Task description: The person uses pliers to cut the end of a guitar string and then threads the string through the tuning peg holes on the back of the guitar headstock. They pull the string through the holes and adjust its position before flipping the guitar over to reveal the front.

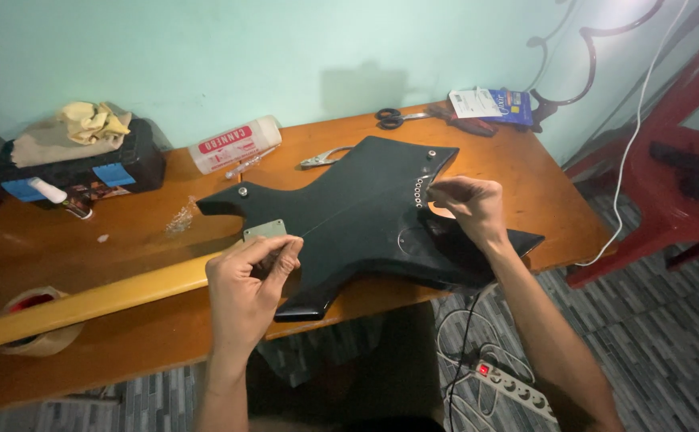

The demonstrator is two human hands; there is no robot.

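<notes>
On the orange wooden table (pixel 149 232), both hands' fingers pinched shut over a glossy black, jagged guitar body (pixel 349 216): left hand (pixel 247 282), right hand (pixel 469 204).

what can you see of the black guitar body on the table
The black guitar body lies flat, back side up, on the orange wooden table, its pointed horns jutting out and its lower tips past the table's front edge. It looks glossy and hard. A silver neck plate sits where the pale wooden neck joins it, and a row of small metal ferrules runs near the right hand, whose fingers pinch there. The left hand rests by the plate.
</notes>
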